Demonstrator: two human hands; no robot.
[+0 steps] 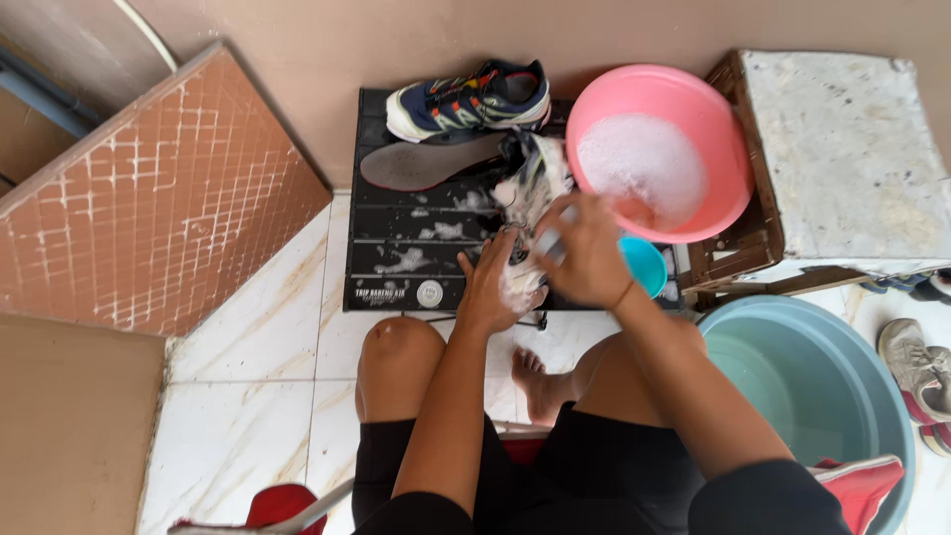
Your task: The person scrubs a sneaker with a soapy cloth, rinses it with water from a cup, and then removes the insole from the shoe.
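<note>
We locate the soapy shoe on the black slatted stand, just beside the pink basin; our left hand grips its near end with fingers curled around it; our right hand is closed on a brush pressed against the shoe. Risk, in our judgement: suds make the shoe slippery, so a hard stroke could push it off the stand or tip the basin close by. The pink basin holds foamy water; a small blue cup sits by the right wrist, contents hidden; the large teal tub holds clear water. A second shoe and an insole rest at the stand's far end.
</note>
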